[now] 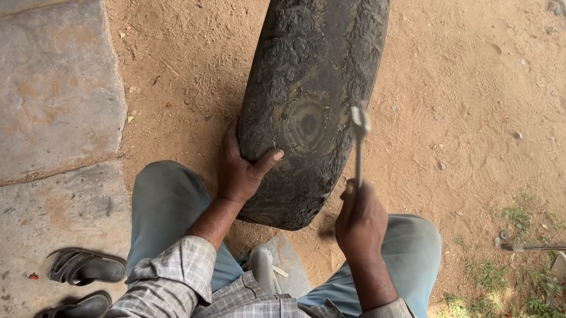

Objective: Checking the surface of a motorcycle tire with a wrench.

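Between the seated person's knees, a worn black tyre (311, 86) stands upright on sandy ground (482, 85). Left hand (241, 169) presses against its near tread, fingers together along the left side, thumb spread across the front. Right hand (360, 223) is clenched around a thin metal tool (359, 143), its tip touching the tread. Nearby left, dark sandals (82, 287) rest on stone slabs (39, 93). Farther off, sand continues.
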